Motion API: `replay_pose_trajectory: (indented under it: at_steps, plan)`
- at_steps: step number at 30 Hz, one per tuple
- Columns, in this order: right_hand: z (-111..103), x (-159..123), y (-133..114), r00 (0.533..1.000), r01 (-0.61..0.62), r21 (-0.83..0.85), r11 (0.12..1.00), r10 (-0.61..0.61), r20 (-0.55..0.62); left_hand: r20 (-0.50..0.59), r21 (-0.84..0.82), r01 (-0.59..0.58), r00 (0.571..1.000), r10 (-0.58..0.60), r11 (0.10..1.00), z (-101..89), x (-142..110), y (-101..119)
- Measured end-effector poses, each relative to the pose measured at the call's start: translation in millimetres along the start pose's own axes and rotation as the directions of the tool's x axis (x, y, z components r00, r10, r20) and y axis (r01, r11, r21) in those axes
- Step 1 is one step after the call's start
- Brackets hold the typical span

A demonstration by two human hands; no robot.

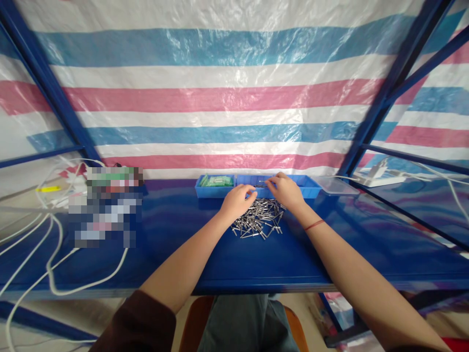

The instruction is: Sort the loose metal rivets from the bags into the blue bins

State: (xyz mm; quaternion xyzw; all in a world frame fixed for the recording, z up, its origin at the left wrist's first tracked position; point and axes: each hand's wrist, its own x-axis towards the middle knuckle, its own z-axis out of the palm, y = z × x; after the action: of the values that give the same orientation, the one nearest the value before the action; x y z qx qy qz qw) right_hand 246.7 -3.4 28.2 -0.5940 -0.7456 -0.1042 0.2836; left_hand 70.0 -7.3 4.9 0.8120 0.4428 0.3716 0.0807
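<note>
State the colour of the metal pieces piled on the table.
The metal pieces are silver-grey, clearest in the head view.

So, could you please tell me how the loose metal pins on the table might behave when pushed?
The metal pins look straight and shiny, so probably stiff and somewhat slippery. Their slim rod shapes may roll, though where they overlap they could catch on each other.

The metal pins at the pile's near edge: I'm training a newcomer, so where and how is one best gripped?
Probably pinch one of the metal pins by its outward end, coming down from the near side: the pins are slender, and some ends there jut out from the tangled pile.
</note>
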Motion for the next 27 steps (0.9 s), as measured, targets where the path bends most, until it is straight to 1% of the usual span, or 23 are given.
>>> replay_pose_trajectory:
  at_steps: [2,4,5,6,7,8,9,10,11,12,13,15,18,21,23,25,27]
  plan:
    - [-4.9,0.6,2.3,0.999,-0.004,-0.034,0.999,0.006,0.046,0.074,0.095,-0.038,0.997,0.031,0.995,-1.0,-2.4,0.4]
    - [-15.1,-1.1,3.6,0.992,0.045,0.012,0.999,-0.046,0.114,0.142,0.157,-0.063,0.989,0.041,0.986,-1.0,-4.5,0.3]
    - [-21.1,-2.7,3.8,0.980,0.077,0.069,0.995,-0.089,0.180,0.173,0.178,-0.072,0.984,0.041,0.981,-0.8,-5.4,0.1]
    - [-26.9,-4.7,3.8,0.950,0.105,0.149,0.983,-0.144,0.277,0.204,0.194,-0.078,0.978,0.038,0.978,-0.6,-6.1,-0.2]
    - [-32.0,-7.0,3.5,0.899,0.114,0.241,0.964,-0.204,0.389,0.232,0.206,-0.083,0.972,0.034,0.975,-0.3,-6.6,-0.7]
    - [-35.9,-9.3,2.9,0.830,0.104,0.324,0.940,-0.262,0.492,0.255,0.214,-0.086,0.966,0.029,0.973,-0.1,-6.9,-1.2]
    - [-38.4,-11.4,2.2,0.757,0.081,0.386,0.919,-0.309,0.576,0.272,0.219,-0.088,0.962,0.026,0.972,0.0,-6.9,-1.7]
    - [-39.4,-13.3,1.2,0.694,0.057,0.417,0.907,-0.336,0.637,0.285,0.224,-0.091,0.958,0.025,0.970,0.0,-6.8,-2.2]
    - [-39.1,-14.8,0.0,0.651,0.041,0.420,0.907,-0.343,0.677,0.291,0.229,-0.094,0.956,0.024,0.969,-0.1,-6.5,-2.6]
    - [-37.8,-15.8,-1.3,0.629,0.035,0.403,0.915,-0.333,0.703,0.294,0.235,-0.096,0.956,0.023,0.967,-0.3,-6.2,-2.9]
    - [-36.0,-16.4,-2.7,0.620,0.033,0.377,0.925,-0.315,0.718,0.295,0.240,-0.096,0.955,0.022,0.966,-0.5,-5.9,-3.1]
    - [-32.1,-16.9,-5.8,0.619,0.034,0.332,0.943,-0.280,0.733,0.301,0.246,-0.097,0.953,0.019,0.964,-0.9,-5.7,-3.1]
    - [-28.8,-17.1,-10.6,0.636,0.049,0.294,0.954,-0.257,0.727,0.305,0.246,-0.099,0.952,0.020,0.964,-1.2,-6.3,-2.5]
    - [-29.2,-17.9,-13.3,0.653,0.106,0.281,0.954,-0.280,0.704,0.283,0.230,-0.107,0.958,0.038,0.967,-1.3,-6.5,-1.5]
    - [-30.5,-18.0,-12.4,0.667,0.134,0.308,0.942,-0.316,0.675,0.256,0.195,-0.116,0.965,0.063,0.974,-1.5,-5.6,0.3]
    - [-31.3,-16.9,-8.7,0.708,0.133,0.345,0.929,-0.333,0.623,0.233,0.128,-0.134,0.967,0.102,0.983,-2.1,-4.2,3.1]
    - [-31.0,-14.7,-3.3,0.767,0.121,0.375,0.919,-0.326,0.552,0.215,0.043,-0.151,0.967,0.138,0.988,-2.9,-3.2,6.5]
